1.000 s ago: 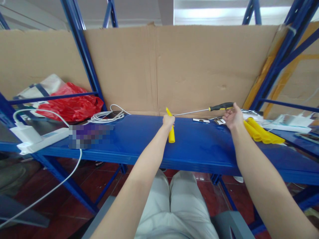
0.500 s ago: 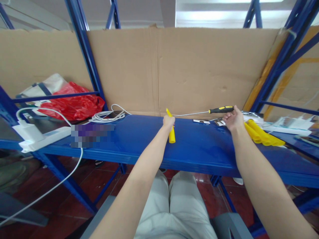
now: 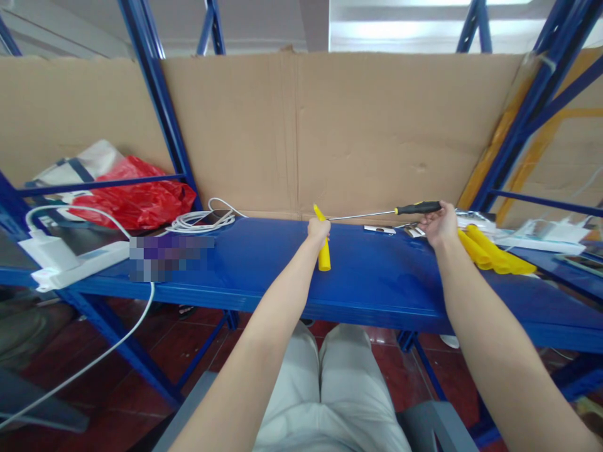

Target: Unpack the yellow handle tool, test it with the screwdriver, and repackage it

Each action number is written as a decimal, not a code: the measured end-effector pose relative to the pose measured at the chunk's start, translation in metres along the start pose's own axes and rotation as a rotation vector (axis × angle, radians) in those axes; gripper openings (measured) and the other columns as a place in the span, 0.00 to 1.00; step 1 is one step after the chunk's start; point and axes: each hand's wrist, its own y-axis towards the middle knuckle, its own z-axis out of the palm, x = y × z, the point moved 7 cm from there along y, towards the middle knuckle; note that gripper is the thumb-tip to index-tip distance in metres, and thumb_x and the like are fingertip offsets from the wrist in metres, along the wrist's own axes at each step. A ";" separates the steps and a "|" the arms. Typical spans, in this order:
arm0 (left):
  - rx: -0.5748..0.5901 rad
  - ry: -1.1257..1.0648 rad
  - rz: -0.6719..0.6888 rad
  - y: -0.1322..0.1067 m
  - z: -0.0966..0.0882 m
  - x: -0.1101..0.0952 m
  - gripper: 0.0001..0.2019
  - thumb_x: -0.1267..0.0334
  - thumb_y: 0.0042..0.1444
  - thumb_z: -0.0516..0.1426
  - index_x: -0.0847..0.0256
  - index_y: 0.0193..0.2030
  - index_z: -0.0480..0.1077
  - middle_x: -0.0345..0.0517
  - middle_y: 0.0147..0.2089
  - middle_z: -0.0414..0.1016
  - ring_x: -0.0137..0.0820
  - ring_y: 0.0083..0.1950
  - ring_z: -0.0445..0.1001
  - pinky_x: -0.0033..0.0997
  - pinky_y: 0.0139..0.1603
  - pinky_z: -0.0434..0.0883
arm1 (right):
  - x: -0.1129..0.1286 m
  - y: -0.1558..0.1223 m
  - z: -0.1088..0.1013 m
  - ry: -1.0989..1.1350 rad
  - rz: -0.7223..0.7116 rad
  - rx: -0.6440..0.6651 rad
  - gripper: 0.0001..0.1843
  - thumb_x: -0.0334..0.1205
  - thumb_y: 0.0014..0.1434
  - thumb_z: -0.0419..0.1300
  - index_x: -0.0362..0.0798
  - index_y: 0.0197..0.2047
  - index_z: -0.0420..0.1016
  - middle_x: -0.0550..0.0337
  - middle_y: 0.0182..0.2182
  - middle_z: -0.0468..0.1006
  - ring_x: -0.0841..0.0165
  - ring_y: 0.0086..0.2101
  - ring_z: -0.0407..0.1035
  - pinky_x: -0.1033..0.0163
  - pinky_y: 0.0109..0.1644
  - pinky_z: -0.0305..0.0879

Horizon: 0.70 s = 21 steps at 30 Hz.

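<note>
My left hand (image 3: 318,230) is closed round a yellow plastic tube (image 3: 323,255), held tilted over the blue shelf (image 3: 264,276). My right hand (image 3: 440,225) grips the black and yellow handle of a long screwdriver (image 3: 417,208). Its thin metal shaft runs left and its tip reaches the upper end of the yellow tube. Two more yellow tubes (image 3: 492,256) lie on the shelf just right of my right hand. Small flat metal parts (image 3: 379,230) lie between my hands.
A cardboard sheet (image 3: 330,132) backs the shelf. A coiled white cable (image 3: 202,219), a red plastic bag (image 3: 134,196) and a white power strip with charger (image 3: 61,260) lie at the left. Blue rack uprights (image 3: 157,107) stand either side. White items (image 3: 541,235) lie far right.
Almost nothing has moved. The screwdriver handle sank slightly and both hands keep their grips; the view shifted a little.
</note>
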 end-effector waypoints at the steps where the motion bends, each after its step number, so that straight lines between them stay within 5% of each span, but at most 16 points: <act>1: -0.005 -0.014 -0.005 -0.001 0.000 0.000 0.09 0.70 0.60 0.54 0.68 0.46 0.71 0.42 0.26 0.70 0.22 0.20 0.66 0.21 0.23 0.64 | 0.000 0.000 0.000 0.007 0.003 -0.002 0.18 0.47 0.63 0.53 0.50 0.24 0.58 0.68 0.14 0.57 0.75 0.14 0.53 0.70 0.15 0.53; 10: -0.025 -0.027 -0.017 -0.001 -0.002 0.000 0.13 0.63 0.59 0.58 0.64 0.49 0.71 0.41 0.25 0.70 0.24 0.20 0.67 0.21 0.23 0.64 | 0.000 -0.002 0.002 0.037 0.030 0.022 0.23 0.51 0.59 0.60 0.51 0.24 0.53 0.70 0.12 0.51 0.74 0.14 0.52 0.71 0.15 0.51; 15: -0.029 -0.045 -0.035 -0.002 -0.003 0.000 0.10 0.70 0.60 0.55 0.67 0.47 0.71 0.40 0.23 0.68 0.23 0.19 0.65 0.21 0.23 0.64 | 0.004 -0.007 0.003 0.047 0.031 0.048 0.16 0.45 0.65 0.52 0.50 0.26 0.60 0.67 0.14 0.61 0.74 0.17 0.59 0.71 0.18 0.57; 21: -0.037 -0.050 -0.037 -0.003 -0.004 0.000 0.10 0.73 0.59 0.54 0.68 0.46 0.71 0.39 0.22 0.67 0.23 0.18 0.64 0.22 0.22 0.64 | 0.002 0.003 0.001 -0.030 -0.017 0.044 0.22 0.53 0.59 0.62 0.50 0.25 0.58 0.68 0.15 0.60 0.76 0.15 0.54 0.71 0.17 0.54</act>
